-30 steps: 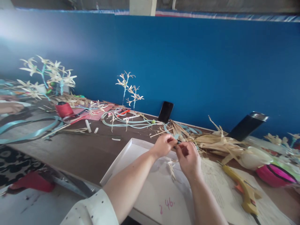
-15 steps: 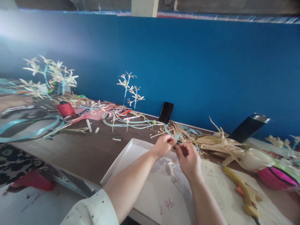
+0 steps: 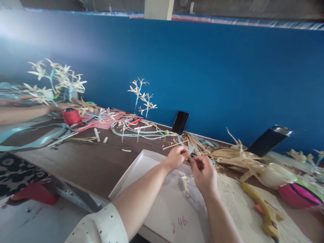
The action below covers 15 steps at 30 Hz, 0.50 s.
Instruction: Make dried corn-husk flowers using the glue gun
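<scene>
My left hand (image 3: 178,158) is closed in a pinch above the far edge of a shallow white box lid (image 3: 129,175). Right beside it, my right hand (image 3: 204,173) pinches too, thumb against fingers. The fingertips almost meet, and whatever they hold is too small and hidden to name. A bit of light blue strip (image 3: 191,149) shows just behind them. Under my hands a small pale husk flower (image 3: 186,186) lies in the lid. Dry husk strips (image 3: 227,155) are heaped beyond my right hand.
A yellow glue gun (image 3: 265,209) lies on printed paper at right, near a pink pouch (image 3: 298,195). A black phone (image 3: 180,122) and black flask (image 3: 269,140) lean by the blue wall. At left, a co-worker's arm (image 3: 22,115) reaches past a red spool (image 3: 72,116).
The co-worker's arm at the left has reached further right, to behind the red spool. My two hands stay nearly in place, fingertips still close together.
</scene>
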Motion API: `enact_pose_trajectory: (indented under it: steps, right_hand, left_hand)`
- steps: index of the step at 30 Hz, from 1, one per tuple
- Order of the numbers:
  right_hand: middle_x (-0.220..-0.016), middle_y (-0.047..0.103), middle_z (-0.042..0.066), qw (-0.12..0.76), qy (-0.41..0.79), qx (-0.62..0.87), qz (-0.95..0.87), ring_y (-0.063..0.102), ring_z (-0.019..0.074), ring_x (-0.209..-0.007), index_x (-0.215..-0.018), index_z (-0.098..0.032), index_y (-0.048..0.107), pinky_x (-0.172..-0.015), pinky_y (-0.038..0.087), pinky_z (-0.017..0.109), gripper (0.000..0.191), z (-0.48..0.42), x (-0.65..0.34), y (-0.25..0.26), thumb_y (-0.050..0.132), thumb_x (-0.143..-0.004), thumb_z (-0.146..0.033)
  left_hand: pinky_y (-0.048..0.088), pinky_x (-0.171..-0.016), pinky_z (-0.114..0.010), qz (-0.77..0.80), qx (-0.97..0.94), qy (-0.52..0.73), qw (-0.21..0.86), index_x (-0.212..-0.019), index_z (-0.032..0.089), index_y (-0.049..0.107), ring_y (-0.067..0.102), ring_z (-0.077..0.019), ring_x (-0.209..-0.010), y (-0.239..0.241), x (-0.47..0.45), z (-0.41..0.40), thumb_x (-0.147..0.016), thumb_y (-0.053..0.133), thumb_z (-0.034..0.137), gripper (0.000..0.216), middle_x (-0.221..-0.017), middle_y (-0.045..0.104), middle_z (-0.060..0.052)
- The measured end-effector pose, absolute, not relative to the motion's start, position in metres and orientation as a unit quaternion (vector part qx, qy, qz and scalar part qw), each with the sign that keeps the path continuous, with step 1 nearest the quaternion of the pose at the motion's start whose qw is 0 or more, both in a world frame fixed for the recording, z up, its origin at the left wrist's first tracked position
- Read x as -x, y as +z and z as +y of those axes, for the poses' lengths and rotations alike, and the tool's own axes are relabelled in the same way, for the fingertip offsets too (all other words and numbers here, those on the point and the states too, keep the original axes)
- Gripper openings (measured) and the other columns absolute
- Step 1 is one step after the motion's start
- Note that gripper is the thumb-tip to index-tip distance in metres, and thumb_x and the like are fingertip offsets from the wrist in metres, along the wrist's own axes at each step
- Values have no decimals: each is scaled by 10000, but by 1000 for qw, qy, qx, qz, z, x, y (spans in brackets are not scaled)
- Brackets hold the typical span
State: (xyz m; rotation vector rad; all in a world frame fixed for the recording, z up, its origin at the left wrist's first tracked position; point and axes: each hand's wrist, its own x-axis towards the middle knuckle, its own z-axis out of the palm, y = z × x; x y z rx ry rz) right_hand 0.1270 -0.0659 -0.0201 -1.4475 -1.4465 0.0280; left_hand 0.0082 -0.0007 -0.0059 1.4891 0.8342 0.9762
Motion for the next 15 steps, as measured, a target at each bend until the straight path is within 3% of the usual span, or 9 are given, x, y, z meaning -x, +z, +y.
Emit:
enact_pose_trajectory:
  steps: [15]
  right_hand:
    - [-631, 577, 9, 552, 86, 622, -549, 487, 139, -523, -777, -184, 592, -503, 377, 256, 224, -68, -123, -16, 582, -769, -408]
  left_hand:
    - [318, -554, -211, 341, -617, 427, 567, -678, 147, 492, 391, -68, -540, -5, -7, -1, -740, 543, 322, 192, -577, 451, 42]
